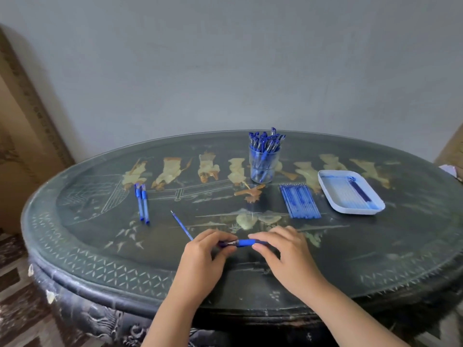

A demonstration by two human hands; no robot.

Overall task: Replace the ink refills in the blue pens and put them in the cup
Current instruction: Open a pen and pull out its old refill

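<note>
Most pens in the cup, one in the grips, two waiting

The left grip (208, 249) and right grip (283, 251) both pinch one blue pen (242, 243), held level just above the near part of the table (375, 246). I cannot tell whether it is being opened or closed. A loose refill (181, 224) lies just far-left of the left grip, its near end hidden behind it. Farther left, two pens (142, 204) lie side by side, probably still to do. At far centre the cup (264, 169) is packed with pens, so most of the job looks done. To the right of the cup lie a row of refills (299, 201) and a white tray (355, 211) with blue pieces in it.
</note>
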